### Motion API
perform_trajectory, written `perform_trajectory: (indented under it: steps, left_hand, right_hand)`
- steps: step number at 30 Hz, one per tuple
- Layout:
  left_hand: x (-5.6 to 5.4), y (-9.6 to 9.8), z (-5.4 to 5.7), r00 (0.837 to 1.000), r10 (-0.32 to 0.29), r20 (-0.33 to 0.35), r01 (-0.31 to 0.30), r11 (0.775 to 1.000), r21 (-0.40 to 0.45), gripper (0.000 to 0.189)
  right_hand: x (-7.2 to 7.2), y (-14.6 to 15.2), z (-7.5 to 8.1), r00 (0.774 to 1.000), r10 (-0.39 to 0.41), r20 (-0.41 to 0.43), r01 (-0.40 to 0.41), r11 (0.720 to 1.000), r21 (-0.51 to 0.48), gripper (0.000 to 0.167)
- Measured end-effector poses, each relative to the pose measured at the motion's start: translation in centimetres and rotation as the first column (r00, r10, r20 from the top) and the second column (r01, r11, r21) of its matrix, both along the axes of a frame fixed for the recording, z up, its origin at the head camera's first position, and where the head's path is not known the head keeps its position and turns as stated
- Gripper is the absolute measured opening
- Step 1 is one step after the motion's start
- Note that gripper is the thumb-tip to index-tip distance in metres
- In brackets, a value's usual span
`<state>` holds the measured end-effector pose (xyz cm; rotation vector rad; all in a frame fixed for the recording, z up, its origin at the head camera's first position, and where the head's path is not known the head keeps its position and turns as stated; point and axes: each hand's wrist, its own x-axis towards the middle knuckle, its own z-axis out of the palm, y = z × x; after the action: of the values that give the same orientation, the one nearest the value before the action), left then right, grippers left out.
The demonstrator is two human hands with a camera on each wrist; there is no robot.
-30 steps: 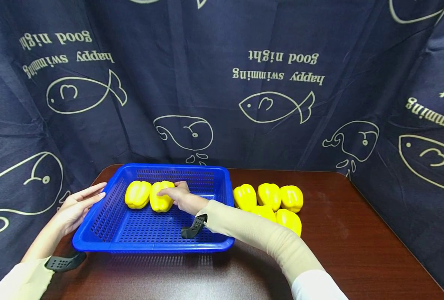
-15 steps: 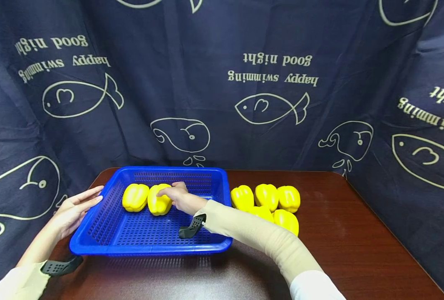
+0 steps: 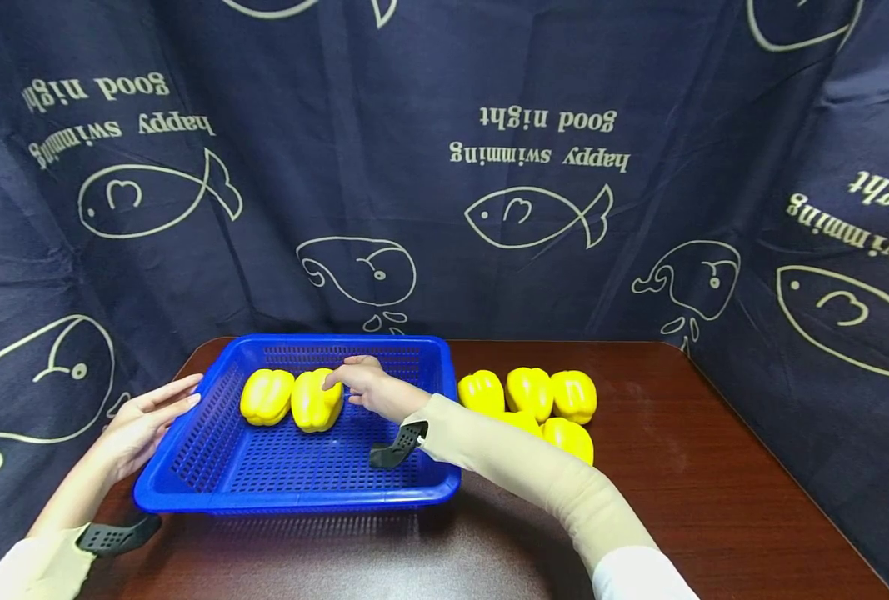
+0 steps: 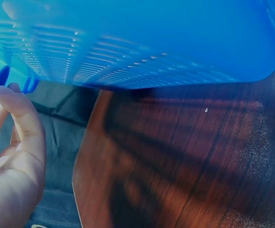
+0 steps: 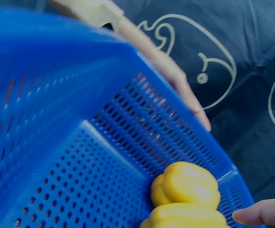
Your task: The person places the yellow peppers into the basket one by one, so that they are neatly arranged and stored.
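Observation:
A blue plastic basket [image 3: 279, 502] with slotted walls stands on the table. Inside, toward the back left, sit two yellow bell peppers side by side, a left pepper [image 3: 267, 397] and a right pepper [image 3: 317, 402]. My right hand [image 3: 372, 385] is over the basket just right of the right pepper, fingers loosely extended, thumb tip overlapping its upper edge; in the right wrist view one digit [image 5: 263, 212] shows beside the peppers. At the basket's left side, my left hand [image 3: 140, 429] touches the rim with extended fingers and thumb; the left wrist view shows its fingertips [image 4: 14, 97] at the rim.
Several more yellow bell peppers [image 3: 528, 394] are grouped on the brown wooden table [image 3: 684, 467], right of the basket and partly behind my right forearm. Dark blue curtain [image 3: 384, 158] printed with fish and whales hangs behind and beside the table.
My right hand has loosened from the right pepper and drawn slightly right, while that pepper stays in the basket. My left hand keeps its place at the rim. The head view has shifted slightly.

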<state>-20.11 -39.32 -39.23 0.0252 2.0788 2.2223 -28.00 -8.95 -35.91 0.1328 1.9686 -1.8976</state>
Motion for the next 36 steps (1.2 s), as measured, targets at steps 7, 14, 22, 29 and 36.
perform_trajectory:
  steps: [7,14,22,29,36]
  left_hand:
    - [0.0,0.0,0.0,1.000,0.004,0.008,-0.004,1.000,-0.007,0.031]
    - [0.0,0.0,-0.1,0.999,-0.035,-0.015,0.035,0.999,0.040,0.033]
    - [0.1,0.0,-0.1,1.000,-0.024,-0.004,0.024,0.999,0.026,0.033]
    - [0.1,-0.1,-0.2,0.999,-0.034,-0.019,0.035,0.998,0.059,0.034]
    - [0.1,-0.1,-0.1,1.000,-0.026,-0.003,0.027,0.999,0.046,0.033]
  right_hand:
    - [0.2,1.2,1.3,0.999,0.031,0.039,-0.031,0.999,-0.015,0.063]
    - [0.9,2.5,1.7,0.998,0.050,0.032,-0.048,0.998,-0.046,0.059]
    - [1.3,4.2,2.5,0.994,0.097,-0.052,-0.099,0.995,-0.025,0.063]
    - [1.6,5.1,3.0,0.985,0.096,-0.143,-0.098,0.995,-0.006,0.065]
    - [2.0,7.1,3.2,0.963,0.142,-0.230,-0.133,0.990,0.056,0.064]
